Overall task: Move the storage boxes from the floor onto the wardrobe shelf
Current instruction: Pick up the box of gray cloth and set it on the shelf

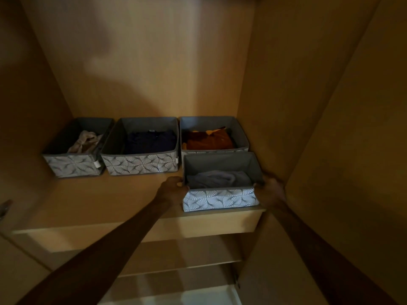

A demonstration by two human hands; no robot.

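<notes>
A grey fabric storage box (220, 199) with a white leaf-pattern front sits at the front right of the wardrobe shelf (110, 201), with folded grey-blue cloth inside. My left hand (172, 189) grips its left wall and my right hand (272, 191) grips its right wall. Three similar boxes stand in a row behind: one with pale cloth (72, 166) at the left, one with dark navy cloth (141, 165) in the middle, one with orange-brown cloth (212, 122) at the right, directly behind the held box.
The wardrobe's right side wall (264, 106) stands close beside my right hand. Lower shelves (176, 269) show beneath the shelf edge. The left side wall (26, 106) bounds the shelf. Bare shelf surface lies in front of the left two boxes.
</notes>
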